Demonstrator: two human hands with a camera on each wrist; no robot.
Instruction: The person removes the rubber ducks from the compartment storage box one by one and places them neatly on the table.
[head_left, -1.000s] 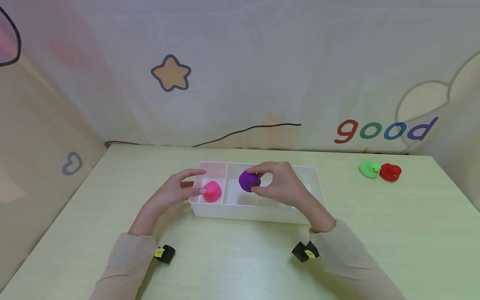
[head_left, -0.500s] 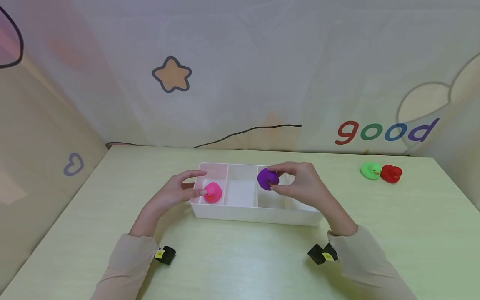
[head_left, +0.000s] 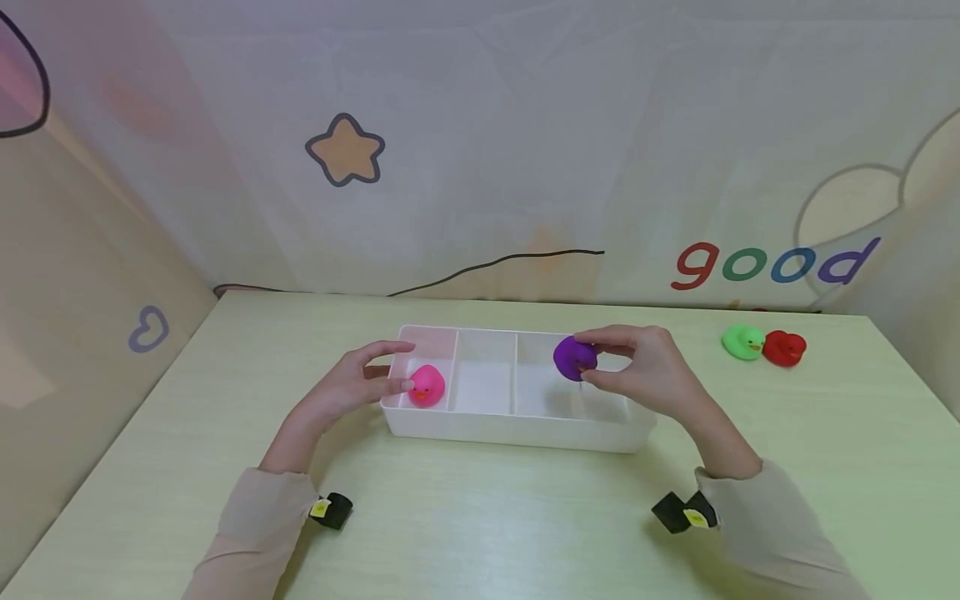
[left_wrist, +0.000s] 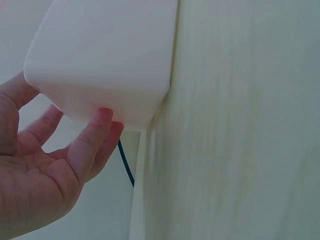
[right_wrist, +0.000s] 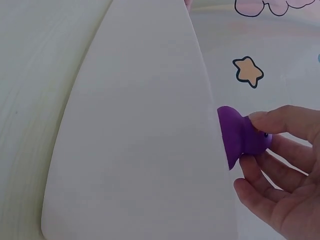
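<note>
In the head view a white divided box [head_left: 517,429] stands on the table, a pink rubber duck [head_left: 427,386] in its leftmost compartment. My left hand [head_left: 352,377] grips the box's left end, thumb and index finger reaching over the rim; in the left wrist view other fingertips [left_wrist: 104,114] touch the outer end wall. Thumb and fingers of my right hand [head_left: 645,367] pinch a purple rubber duck [head_left: 575,358] above the right part of the box. The right wrist view shows that duck [right_wrist: 232,135] partly hidden behind the box's side.
A green rubber duck [head_left: 743,342] and a red rubber duck [head_left: 784,348] sit side by side at the table's back right. Behind the table [head_left: 480,525] rises a printed cloth backdrop [head_left: 487,150].
My right hand has carried the purple rubber duck rightward over the box, from the second compartment toward the right end. The left hand stays at the box's left end.
</note>
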